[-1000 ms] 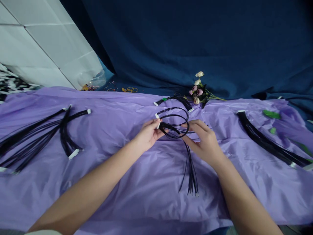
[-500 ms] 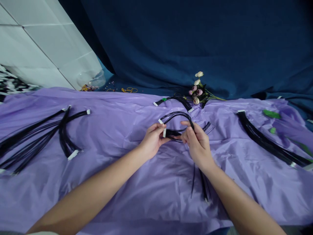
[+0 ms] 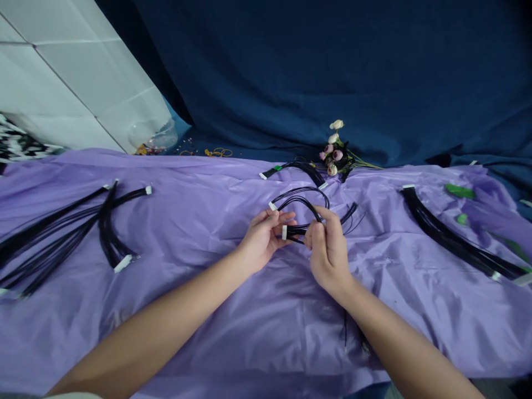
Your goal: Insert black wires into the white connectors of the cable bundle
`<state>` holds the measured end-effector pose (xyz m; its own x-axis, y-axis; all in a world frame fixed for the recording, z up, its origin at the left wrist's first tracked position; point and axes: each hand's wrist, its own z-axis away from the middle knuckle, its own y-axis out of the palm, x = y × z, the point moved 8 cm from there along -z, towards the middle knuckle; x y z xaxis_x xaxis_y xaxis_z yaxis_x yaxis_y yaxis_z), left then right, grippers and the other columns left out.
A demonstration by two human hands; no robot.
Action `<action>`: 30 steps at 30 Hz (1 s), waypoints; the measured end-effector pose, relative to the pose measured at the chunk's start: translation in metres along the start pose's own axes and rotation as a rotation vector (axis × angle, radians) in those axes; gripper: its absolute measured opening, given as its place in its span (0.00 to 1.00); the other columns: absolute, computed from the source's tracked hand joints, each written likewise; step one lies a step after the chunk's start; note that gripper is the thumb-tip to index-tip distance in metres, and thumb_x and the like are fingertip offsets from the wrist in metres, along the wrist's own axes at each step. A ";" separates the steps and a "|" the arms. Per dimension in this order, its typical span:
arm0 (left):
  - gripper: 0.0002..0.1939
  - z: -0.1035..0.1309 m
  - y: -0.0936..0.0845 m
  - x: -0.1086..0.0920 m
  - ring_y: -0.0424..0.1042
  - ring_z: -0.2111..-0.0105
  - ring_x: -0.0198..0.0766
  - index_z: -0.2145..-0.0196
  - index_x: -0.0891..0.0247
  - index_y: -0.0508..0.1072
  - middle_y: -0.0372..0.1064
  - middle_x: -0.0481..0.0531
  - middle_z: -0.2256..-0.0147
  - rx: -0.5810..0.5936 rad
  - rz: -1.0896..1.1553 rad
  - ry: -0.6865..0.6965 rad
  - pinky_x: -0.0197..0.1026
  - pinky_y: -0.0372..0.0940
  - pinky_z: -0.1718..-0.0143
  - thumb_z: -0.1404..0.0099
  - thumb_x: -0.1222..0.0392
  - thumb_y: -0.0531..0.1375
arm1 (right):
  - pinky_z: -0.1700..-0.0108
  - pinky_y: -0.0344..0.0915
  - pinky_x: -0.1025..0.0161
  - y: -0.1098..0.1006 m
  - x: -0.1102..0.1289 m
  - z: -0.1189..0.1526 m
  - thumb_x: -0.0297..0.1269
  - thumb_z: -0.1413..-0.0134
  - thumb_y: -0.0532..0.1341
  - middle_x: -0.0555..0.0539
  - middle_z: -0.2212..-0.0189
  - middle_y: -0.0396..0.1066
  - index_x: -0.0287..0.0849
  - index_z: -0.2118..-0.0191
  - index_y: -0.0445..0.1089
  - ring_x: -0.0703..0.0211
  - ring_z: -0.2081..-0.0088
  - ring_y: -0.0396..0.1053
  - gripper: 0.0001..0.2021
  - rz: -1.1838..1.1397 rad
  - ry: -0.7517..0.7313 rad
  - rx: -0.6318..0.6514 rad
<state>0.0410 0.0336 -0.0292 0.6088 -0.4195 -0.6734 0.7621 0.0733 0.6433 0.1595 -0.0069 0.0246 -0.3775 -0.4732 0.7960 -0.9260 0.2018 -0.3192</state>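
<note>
A black wire harness [image 3: 310, 200] with white connectors on its ends is held up between my hands, its thin wires bowed in a loop. My left hand [image 3: 262, 239] is closed at the connector end, thumb and fingers pinching there. One white connector [image 3: 273, 206] stands above the fingertips; another white connector [image 3: 284, 232] shows by the lower fingers. My right hand [image 3: 330, 249] wraps its fingers round the bundle of wires. Loose black wire ends [image 3: 349, 213] stick out beyond the right hand, and some hang below it, partly covered by the forearm.
Purple sheeting [image 3: 199, 221] covers the table. On it lie black harnesses [image 3: 83, 221] at left, a curved harness [image 3: 453, 238] at right and a short harness [image 3: 305, 167] at the back. Artificial flowers [image 3: 334, 152], a clear plastic tub [image 3: 155, 134] and yellow bands [image 3: 220, 152] sit by the dark curtain.
My right hand has turned and moved slightly left and down with the wires. The lower connector has shifted a little right and down, and my left fingers have spread slightly behind it.
</note>
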 end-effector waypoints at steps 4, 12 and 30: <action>0.01 -0.003 -0.005 0.003 0.72 0.71 0.36 0.67 0.65 0.65 0.73 0.53 0.66 -0.042 0.004 0.025 0.40 0.69 0.73 0.37 0.66 0.56 | 0.60 0.70 0.62 0.005 0.015 -0.002 0.32 0.36 0.48 0.45 0.59 0.71 0.46 0.45 0.60 0.60 0.62 0.72 0.16 0.042 -0.100 0.064; 0.05 -0.010 -0.004 0.002 0.65 0.76 0.27 0.73 0.66 0.65 0.64 0.46 0.76 -0.066 0.017 0.107 0.30 0.60 0.73 0.39 0.68 0.57 | 0.58 0.68 0.59 0.030 0.045 0.006 0.29 0.40 0.52 0.43 0.63 0.69 0.43 0.44 0.63 0.57 0.61 0.68 0.18 0.034 -0.310 0.309; 0.04 0.000 0.015 0.003 0.63 0.78 0.32 0.71 0.65 0.64 0.57 0.46 0.76 0.179 0.126 -0.245 0.34 0.56 0.82 0.38 0.67 0.52 | 0.63 0.62 0.61 -0.047 0.004 -0.012 0.38 0.48 0.63 0.47 0.63 0.62 0.46 0.54 0.62 0.61 0.68 0.61 0.16 0.041 0.043 -0.384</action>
<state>0.0540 0.0338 -0.0214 0.6079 -0.6240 -0.4910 0.6205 -0.0125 0.7841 0.2014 -0.0080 0.0482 -0.4058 -0.4230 0.8102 -0.8361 0.5298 -0.1421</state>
